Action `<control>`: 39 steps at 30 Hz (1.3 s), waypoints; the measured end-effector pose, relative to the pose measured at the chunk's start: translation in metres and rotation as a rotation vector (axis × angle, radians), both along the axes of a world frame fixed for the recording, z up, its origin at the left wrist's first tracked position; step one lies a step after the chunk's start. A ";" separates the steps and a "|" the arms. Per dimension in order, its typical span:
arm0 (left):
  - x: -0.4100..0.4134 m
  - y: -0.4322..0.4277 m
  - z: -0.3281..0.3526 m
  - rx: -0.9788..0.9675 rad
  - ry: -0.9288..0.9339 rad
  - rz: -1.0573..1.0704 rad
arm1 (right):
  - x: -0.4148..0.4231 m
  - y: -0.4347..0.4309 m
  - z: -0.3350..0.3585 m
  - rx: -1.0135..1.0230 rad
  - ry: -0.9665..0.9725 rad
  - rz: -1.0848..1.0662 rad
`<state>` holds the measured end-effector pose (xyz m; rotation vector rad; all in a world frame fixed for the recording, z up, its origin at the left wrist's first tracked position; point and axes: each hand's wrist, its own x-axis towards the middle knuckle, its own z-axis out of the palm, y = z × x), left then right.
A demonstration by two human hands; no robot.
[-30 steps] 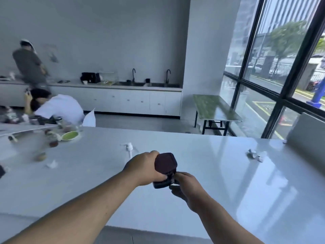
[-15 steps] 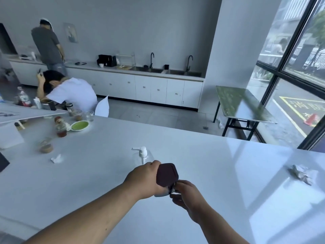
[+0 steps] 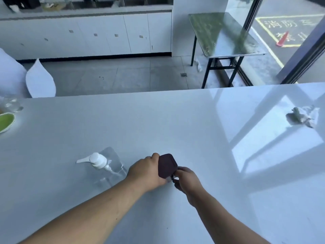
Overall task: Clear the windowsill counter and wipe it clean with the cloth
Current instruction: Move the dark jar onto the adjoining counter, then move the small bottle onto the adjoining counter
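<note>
While both hands work at counter height, the left hand [image 3: 146,171] is clenched around a small dark maroon object [image 3: 166,165], fingers wrapped on its near side; the right hand [image 3: 186,180] pinches something small at its lower edge. What the object is cannot be told. It looks rigid, light and palm-sized, so a wrap around its body should hold it safely.

Head view, only 1 camera: the cloth [image 3: 301,116], a crumpled pale wad, lies far right on the white counter [image 3: 193,120], well apart from the hands. Judged soft, light, shapeless; best gathered by bunching from above. A clear pump bottle [image 3: 105,167] stands just left of the left hand; smooth plastic, likely slippery, better gripped at the body than the pump head. A green dish [image 3: 6,120] sits at the left edge.

Surface: glossy, hard, strong window glare on the right half. Streaks may show easily. Room: tiled floor beyond, white cabinets [image 3: 88,36], a folding table [image 3: 223,32] by the window.
</note>
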<state>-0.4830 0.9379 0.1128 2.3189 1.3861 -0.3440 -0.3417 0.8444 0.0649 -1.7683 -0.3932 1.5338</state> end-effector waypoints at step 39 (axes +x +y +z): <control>0.113 -0.655 0.248 0.025 -0.631 -1.456 | -0.143 -0.812 0.286 -0.706 -1.431 -1.007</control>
